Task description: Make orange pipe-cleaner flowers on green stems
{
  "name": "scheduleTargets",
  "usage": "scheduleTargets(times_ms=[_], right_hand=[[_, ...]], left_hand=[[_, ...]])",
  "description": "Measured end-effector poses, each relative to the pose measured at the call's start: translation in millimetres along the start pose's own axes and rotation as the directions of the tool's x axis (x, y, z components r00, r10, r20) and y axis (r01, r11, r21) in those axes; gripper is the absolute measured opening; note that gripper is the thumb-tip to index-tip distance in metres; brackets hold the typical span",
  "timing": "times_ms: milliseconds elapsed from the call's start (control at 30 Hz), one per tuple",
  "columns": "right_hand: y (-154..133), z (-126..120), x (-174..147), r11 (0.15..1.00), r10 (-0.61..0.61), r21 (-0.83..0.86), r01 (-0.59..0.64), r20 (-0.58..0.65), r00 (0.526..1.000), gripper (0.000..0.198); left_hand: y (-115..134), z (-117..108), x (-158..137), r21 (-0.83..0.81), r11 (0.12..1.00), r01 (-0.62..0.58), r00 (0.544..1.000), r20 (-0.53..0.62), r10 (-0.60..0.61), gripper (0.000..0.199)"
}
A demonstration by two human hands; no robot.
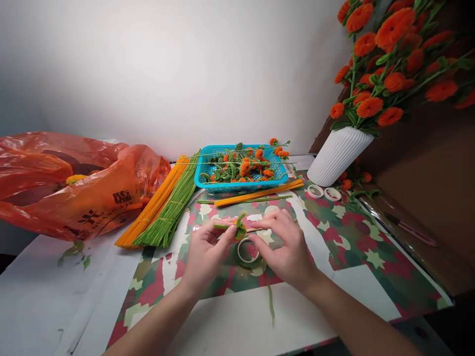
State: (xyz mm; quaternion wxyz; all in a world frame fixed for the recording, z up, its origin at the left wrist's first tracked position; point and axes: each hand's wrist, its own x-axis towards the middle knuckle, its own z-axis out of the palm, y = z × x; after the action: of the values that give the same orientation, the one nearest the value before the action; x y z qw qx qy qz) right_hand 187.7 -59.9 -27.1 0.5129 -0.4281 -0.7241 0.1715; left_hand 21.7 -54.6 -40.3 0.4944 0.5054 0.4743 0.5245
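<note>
Two hands meet over a camouflage-print mat (345, 237) that covers much of the desk (37, 296), and everything below is placed against that mat. Largest of the surrounding things is an orange plastic bag (74, 183), slumped on the desk well off the mat's left edge. Beyond the mat's far right corner stands a white ribbed vase (337, 155) filled with orange pipe-cleaner flowers (386, 49) on green stems. At the mat's far edge sits a blue plastic basket (241, 187) holding more small orange flowers and green leaves. Just in front of the basket, on the mat, lies a short bundle of orange pipe cleaners (260, 194). Along the mat's left edge lie two long bundles side by side, orange pipe cleaners (156, 205) outermost and green pipe cleaners (174, 207) next to them. Two small white tape rolls (323, 192) rest on the mat near the vase's foot.

Near the mat's middle, the left hand (206, 252) pinches a small green and yellow pipe-cleaner piece (239, 228) between thumb and fingers, and the right hand (285, 247) closes its fingertips on what seems to be the same piece from the other side. Directly beneath them, lying on the mat, is a roll of green tape (245, 251).
</note>
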Motion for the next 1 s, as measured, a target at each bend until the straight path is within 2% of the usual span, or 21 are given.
scheduleTargets(times_ms=[167, 233, 333, 400, 467, 533, 600, 667, 733, 767, 800, 833, 867, 933, 1000], right_hand=[[10, 8, -4, 0.966, -0.154, -0.204, 0.156, 0.029, 0.988, 0.005], [11, 10, -6, 0.952, -0.191, -0.241, 0.191, 0.026, 0.981, 0.008], [11, 13, -8, 0.944, -0.193, -0.270, 0.190, 0.014, 0.981, 0.013], [9, 15, -9, 0.962, -0.140, -0.235, 0.135, -0.002, 0.990, 0.014], [6, 17, -10, 0.995, -0.017, -0.100, 0.016, -0.009, 1.000, 0.016], [2, 18, -10, 0.981, 0.154, 0.113, -0.157, 0.031, 0.988, 0.017], [-1, 18, -9, 0.868, 0.335, 0.333, -0.368, 0.153, 0.930, 0.022], [-4, 17, -7, 0.647, 0.470, 0.484, -0.589, 0.354, 0.808, 0.029], [-4, 14, -5, 0.386, 0.510, 0.533, -0.753, 0.557, 0.655, 0.034], [-4, 13, -4, 0.291, 0.508, 0.527, -0.798, 0.622, 0.596, 0.036], [-3, 11, -3, 0.244, 0.507, 0.514, -0.822, 0.655, 0.561, 0.037], [-2, 10, -3, 0.254, 0.513, 0.501, -0.828, 0.655, 0.554, 0.037], [0, 8, -2, 0.319, 0.530, 0.488, -0.813, 0.619, 0.580, 0.036], [2, 4, 0, 0.536, 0.554, 0.443, -0.719, 0.458, 0.695, 0.031], [3, 1, 2, 0.740, 0.502, 0.357, -0.570, 0.271, 0.821, 0.020]], left_hand=[[4, 0, 1, -0.068, 0.992, 0.102, 0.994, 0.058, -0.098, 0.016], [4, 0, 0, -0.057, 0.994, 0.092, 0.994, 0.064, -0.089, 0.016], [2, 1, -2, -0.011, 1.000, 0.015, 0.999, 0.043, -0.014, 0.013], [0, 2, -5, 0.060, 0.996, -0.072, 0.997, 0.009, 0.071, 0.010], [-3, 3, -8, 0.163, 0.967, -0.195, 0.979, -0.024, 0.202, 0.006], [-4, 3, -11, 0.285, 0.886, -0.366, 0.921, -0.026, 0.389, 0.003], [-5, 3, -13, 0.393, 0.753, -0.528, 0.822, 0.011, 0.570, 0.010], [-5, 1, -14, 0.460, 0.623, -0.633, 0.722, 0.062, 0.689, 0.015], [-4, 0, -14, 0.486, 0.530, -0.695, 0.652, 0.114, 0.750, 0.019], [-5, -1, -13, 0.485, 0.501, -0.717, 0.628, 0.136, 0.767, 0.021], [-5, -1, -13, 0.476, 0.492, -0.729, 0.618, 0.150, 0.772, 0.022], [-5, -2, -12, 0.458, 0.508, -0.729, 0.627, 0.152, 0.764, 0.022], [-5, -2, -11, 0.432, 0.558, -0.708, 0.664, 0.140, 0.734, 0.021], [-5, -2, -8, 0.345, 0.736, -0.582, 0.803, 0.099, 0.588, 0.013], [-3, -2, -5, 0.219, 0.906, -0.363, 0.932, 0.077, 0.355, 0.004]])
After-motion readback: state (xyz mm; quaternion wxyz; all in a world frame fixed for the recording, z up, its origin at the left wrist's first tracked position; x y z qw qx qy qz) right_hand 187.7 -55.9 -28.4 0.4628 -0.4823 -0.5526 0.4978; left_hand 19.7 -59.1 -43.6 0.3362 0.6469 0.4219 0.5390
